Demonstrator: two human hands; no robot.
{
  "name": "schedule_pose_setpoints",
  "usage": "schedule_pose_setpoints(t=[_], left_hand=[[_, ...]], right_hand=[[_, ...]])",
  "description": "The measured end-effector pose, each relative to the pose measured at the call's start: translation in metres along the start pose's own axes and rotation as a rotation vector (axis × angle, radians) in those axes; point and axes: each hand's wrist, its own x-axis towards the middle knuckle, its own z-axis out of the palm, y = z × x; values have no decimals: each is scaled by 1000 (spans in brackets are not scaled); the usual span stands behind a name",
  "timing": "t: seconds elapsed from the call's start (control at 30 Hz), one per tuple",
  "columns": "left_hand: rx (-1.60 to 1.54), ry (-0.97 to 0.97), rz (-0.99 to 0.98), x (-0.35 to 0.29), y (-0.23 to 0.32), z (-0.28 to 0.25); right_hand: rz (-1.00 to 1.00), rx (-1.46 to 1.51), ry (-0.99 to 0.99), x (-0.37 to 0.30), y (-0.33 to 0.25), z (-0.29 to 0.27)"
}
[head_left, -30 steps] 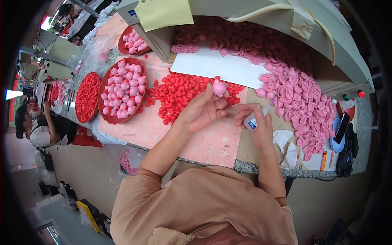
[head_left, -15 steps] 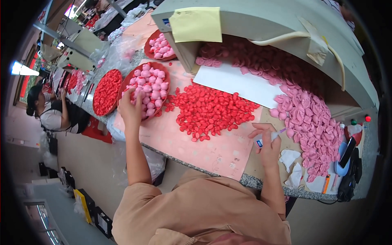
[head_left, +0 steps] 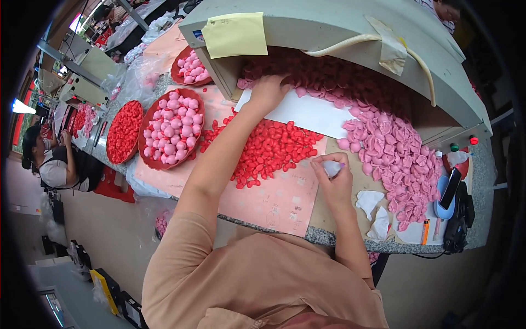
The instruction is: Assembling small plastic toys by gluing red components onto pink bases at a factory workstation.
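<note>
The left hand reaches over the white sheet into the mouth of the grey housing, at the pink shell-shaped pieces. Its fingers are partly lost in shade, so how far open they are, and whether they have hold of a piece, cannot be told. The pieces lie heaped along the housing's dark interior and spill out at the right onto the granite surface. The right hand has its fingers closed around a small translucent bottle with a purple tip, just right of the heap of glossy red pieces. Left of that heap stands a scalloped red bowl full of round pink figures. Crumpled white tissues lie near an orange lighter.
</note>
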Motion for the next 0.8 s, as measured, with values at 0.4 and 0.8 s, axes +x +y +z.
schedule_pose_setpoints(t=[0.4,0.8], left_hand=[[-1311,-152,-468,-67,47,-36],[-1358,-386,-529,-117,70,-15]], right_hand=[[103,-87,95,10,5,-10],[-246,-408,-17,17,20,-8]])
